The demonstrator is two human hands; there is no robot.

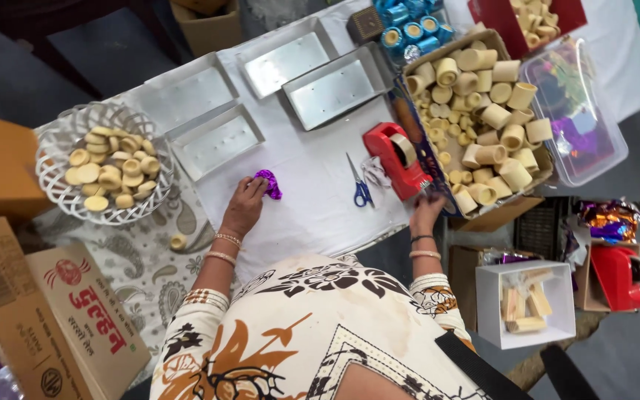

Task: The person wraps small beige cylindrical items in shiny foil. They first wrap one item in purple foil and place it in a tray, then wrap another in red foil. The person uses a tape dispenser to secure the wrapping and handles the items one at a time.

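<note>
While the head camera looks straight down on a white-covered counter (312, 215), the left hand (244, 207) lies at centre frame with its fingers closed on a small purple foil-wrapped piece (268, 183), which it presses against the cloth. The right hand (425, 215) reaches to the lower end of a red tape dispenser (395, 159) at centre right; its fingertips sit at the cutter end, pinched as if on the tape, though whether any strip is between them cannot be told. Blue-handled scissors (361, 189) lie open between the two hands, apart from both.

Further out in the same view, a white wire basket (57, 159) at the left holds pale round discs (109, 174), and one loose disc (178, 241) lies on the patterned cloth below it. Four shallow metal trays (216, 141) stand in the upper middle of the frame. A cardboard box (416, 122) at upper right is full of pale cylindrical cups (494, 115), with a clear plastic tub (579, 111) just beside it.

Judging from this, the wrapping of one piece is in hand, at the sealing stage. The next move calls for a short strip of tape to be torn off cleanly while the left hand keeps the foil folded shut.
</note>
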